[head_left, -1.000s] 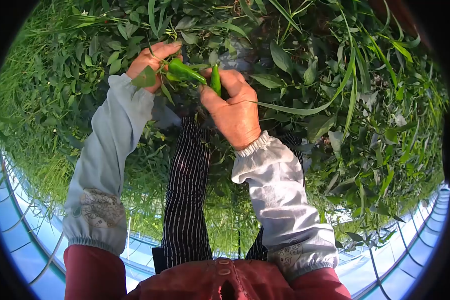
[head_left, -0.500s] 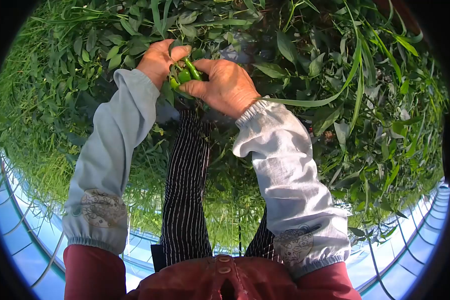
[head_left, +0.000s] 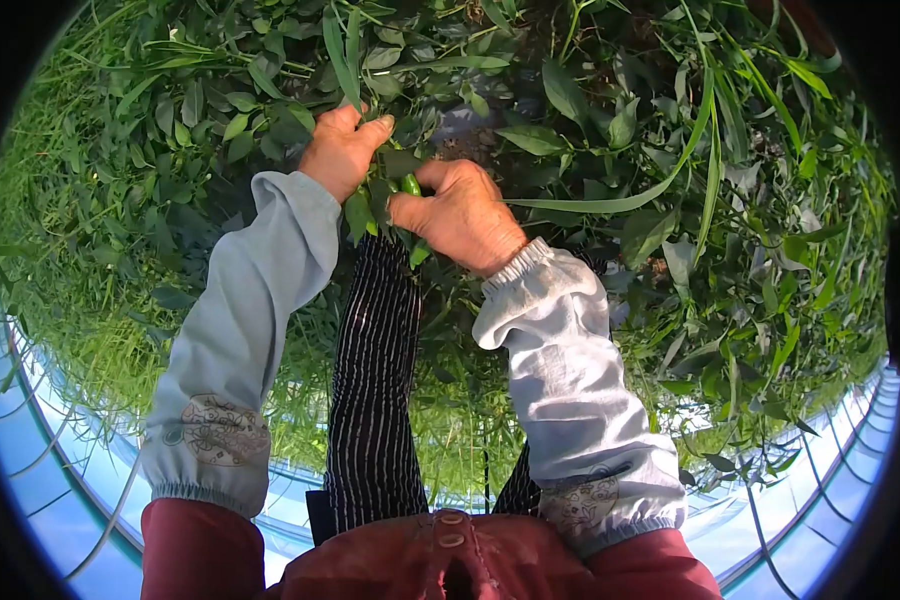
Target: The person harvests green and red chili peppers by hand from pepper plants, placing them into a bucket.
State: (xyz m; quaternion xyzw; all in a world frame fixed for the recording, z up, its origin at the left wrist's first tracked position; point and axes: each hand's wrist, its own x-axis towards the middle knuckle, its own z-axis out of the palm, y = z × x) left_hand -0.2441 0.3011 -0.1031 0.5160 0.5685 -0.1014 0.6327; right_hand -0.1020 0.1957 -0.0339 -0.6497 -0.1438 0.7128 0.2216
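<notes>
left hand (head_left: 342, 152): upper centre, fingers closed on leaves (head_left: 358, 212), holding them aside.
right hand (head_left: 462, 215): fingers clamped on pepper (head_left: 410, 185), steadying it.
pepper: upper centre, between both hands.

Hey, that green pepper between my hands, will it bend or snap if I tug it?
The green pepper looks slim and glossy, so probably firm, light and a bit slick in the right hand. Pinched there, it would likely snap off rather than flop. The leaves by the left hand look thin, so they should simply bend aside.
</notes>
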